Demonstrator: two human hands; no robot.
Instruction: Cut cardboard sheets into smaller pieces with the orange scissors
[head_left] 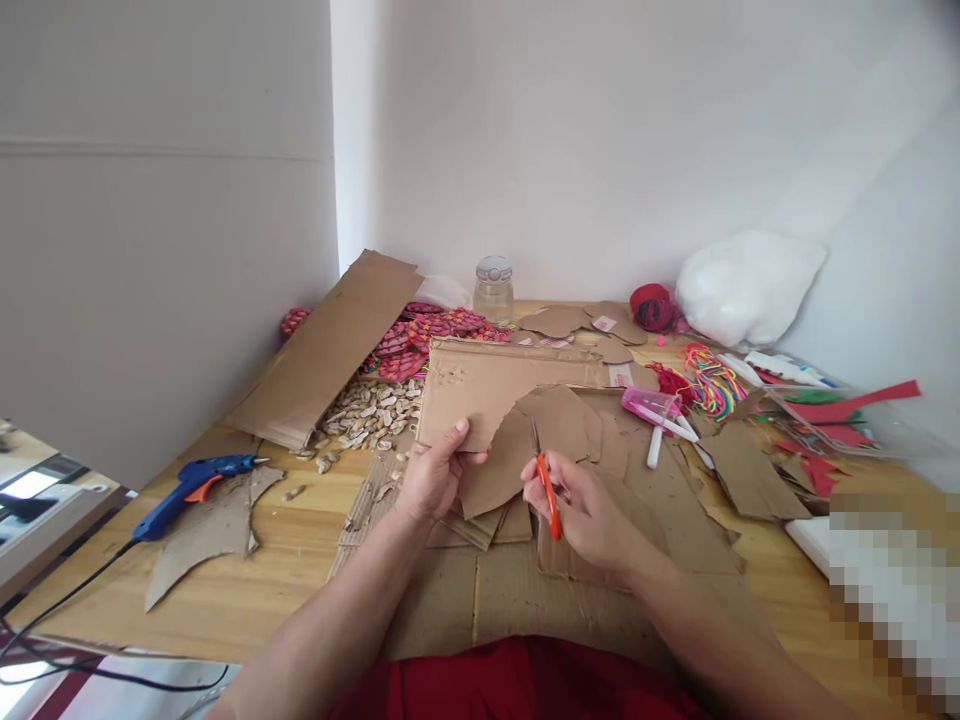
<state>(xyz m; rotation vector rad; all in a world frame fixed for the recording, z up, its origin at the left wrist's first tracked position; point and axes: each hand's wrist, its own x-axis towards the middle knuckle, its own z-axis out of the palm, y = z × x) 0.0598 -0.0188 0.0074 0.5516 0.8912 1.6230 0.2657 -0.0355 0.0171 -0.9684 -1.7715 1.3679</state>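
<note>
A sheet of cardboard is being held up over the middle of the table, its near left edge being pinched by the left hand, thumb on top and fingers curled under. Orange-handled scissors are being gripped by the right hand, fingers closed through the handles, blades being pointed up into the sheet's ragged cut. More cardboard scraps are being left lying beneath. A blue glue gun is being left at the near left, a glass jar far behind, coloured cords to the right.
</note>
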